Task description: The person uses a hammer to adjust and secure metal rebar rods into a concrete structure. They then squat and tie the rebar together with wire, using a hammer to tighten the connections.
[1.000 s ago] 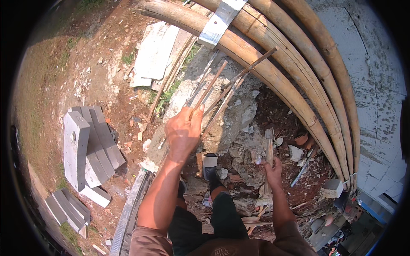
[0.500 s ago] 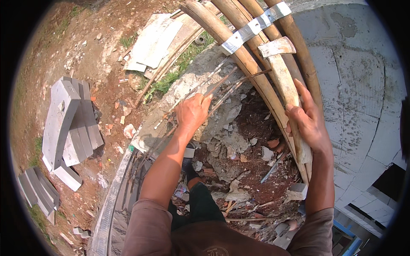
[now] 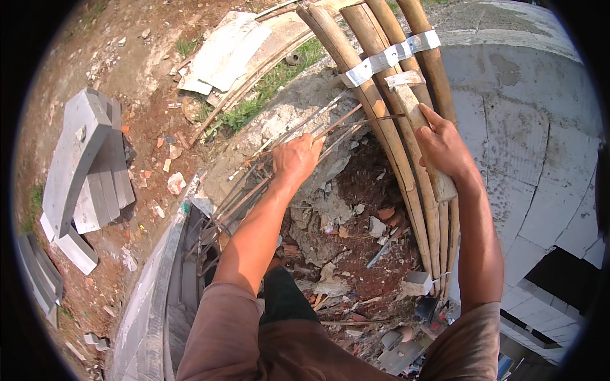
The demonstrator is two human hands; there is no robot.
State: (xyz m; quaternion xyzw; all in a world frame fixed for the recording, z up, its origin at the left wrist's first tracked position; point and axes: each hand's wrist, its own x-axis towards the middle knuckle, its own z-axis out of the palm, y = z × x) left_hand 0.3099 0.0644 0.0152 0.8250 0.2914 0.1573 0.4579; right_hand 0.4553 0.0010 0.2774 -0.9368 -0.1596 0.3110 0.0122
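My right hand (image 3: 447, 147) is wrapped round the pale wooden handle (image 3: 412, 105) of a hatchet, index finger stretched along it. The hatchet's whitish head (image 3: 405, 79) points away from me, over the bamboo poles (image 3: 389, 143). My left hand (image 3: 296, 159) is closed round thin rusty steel bars (image 3: 338, 120) that stick out from a cage of bars. One bar's end reaches across the bamboo, near the hatchet handle. A shiny metal strip (image 3: 382, 61) crosses the poles just beyond the hatchet head.
To the right rises a grey block wall (image 3: 521, 146) with a dark opening. Rubble and broken concrete (image 3: 318, 209) lie below my hands. Curved grey concrete pieces (image 3: 82, 159) are stacked at left. White boards (image 3: 222, 54) lie beyond, and a small block (image 3: 416, 283) sits by the poles' near end.
The hatchet has turned so its head shows narrower, and my right hand has moved slightly up and left with it. My left hand stays on the bars. The whole view has shifted slightly.
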